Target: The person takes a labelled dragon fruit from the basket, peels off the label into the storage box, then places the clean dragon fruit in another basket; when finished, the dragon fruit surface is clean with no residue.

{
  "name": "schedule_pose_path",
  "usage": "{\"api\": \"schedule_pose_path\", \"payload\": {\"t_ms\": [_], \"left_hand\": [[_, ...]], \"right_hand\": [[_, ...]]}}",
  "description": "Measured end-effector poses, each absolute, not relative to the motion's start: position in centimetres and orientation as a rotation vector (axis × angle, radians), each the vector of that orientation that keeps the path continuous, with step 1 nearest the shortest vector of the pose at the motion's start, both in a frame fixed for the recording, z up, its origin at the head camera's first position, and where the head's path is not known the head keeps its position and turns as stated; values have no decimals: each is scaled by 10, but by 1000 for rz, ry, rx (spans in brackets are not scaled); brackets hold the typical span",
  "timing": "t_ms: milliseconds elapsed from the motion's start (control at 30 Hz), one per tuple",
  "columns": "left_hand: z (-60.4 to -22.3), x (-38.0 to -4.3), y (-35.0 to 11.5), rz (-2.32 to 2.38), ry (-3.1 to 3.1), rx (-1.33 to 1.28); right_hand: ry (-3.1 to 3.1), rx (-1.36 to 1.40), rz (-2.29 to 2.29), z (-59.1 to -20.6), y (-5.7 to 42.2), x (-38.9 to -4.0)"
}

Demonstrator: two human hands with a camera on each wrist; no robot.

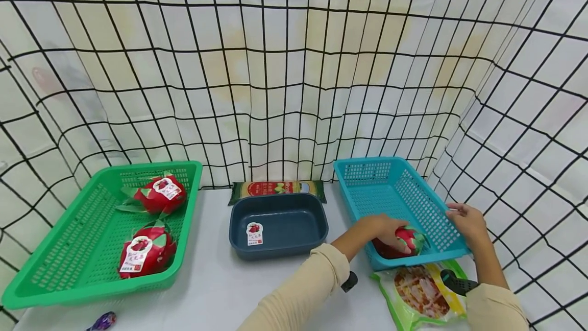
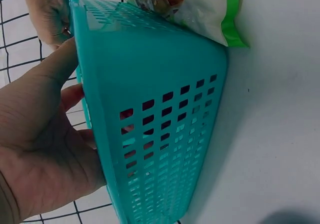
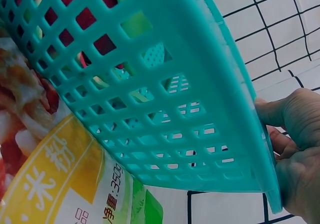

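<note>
Left grip [image 1: 388,232]: inside the near left part of the blue basket [image 1: 374,198], curled down over the dragon fruit [image 1: 410,237]; spread only about as wide as the fruit, with any hold on the underside hidden
Right grip [image 1: 468,222]: bent at the right rim of the blue basket, toward the near corner; only slightly parted, with the rim pinched between thumb and fingers
Dragon fruit: low in the near left corner of the blue basket, red under the fingers, with green tips toward the right; resting on the basket floor or just raised, impossible to tell
Holding the fruit: best done round the full red middle, with even finger pressure and no pull on the green tips, likely easy to bend or snap
Steadying the basket: worth light downward pressure at the right rim, against probable sliding during any tug on the fruit
Clearing the walls: in any lift, best taken straight up first, then sideways only above the rim, to avoid scraping the skin
Snack bag [image 1: 420,292]: on the bench [image 1: 206,280], against the near end of the blue basket; best left unsquashed, as a possible cause of rocking
Dark tray [image 1: 275,223]: between both baskets, with a white label [image 1: 254,234] inside at the near left
Green basket [image 1: 92,223]: far left, with two labelled fruits [image 1: 149,252] along the right side
</note>
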State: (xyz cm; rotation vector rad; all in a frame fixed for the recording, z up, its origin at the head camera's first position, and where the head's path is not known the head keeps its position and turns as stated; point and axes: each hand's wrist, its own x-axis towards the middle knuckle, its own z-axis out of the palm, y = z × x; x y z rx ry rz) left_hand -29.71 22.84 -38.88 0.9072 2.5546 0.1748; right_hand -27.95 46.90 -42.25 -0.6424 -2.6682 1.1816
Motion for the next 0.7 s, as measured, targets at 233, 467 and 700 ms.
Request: {"api": "schedule_pose_path", "payload": {"t_ms": [233, 467, 700], "left_hand": [[-377, -296, 222, 214, 2510, 881], [-354, -294, 207, 109, 2535, 920], [-347, -283, 189, 138, 2551, 1044]], "right_hand": [[-2671, -617, 1160, -421, 468, -278], [-2695, -546, 1124, -413, 464, -287], [-2697, -570, 1116, -415, 464, -280]]}}
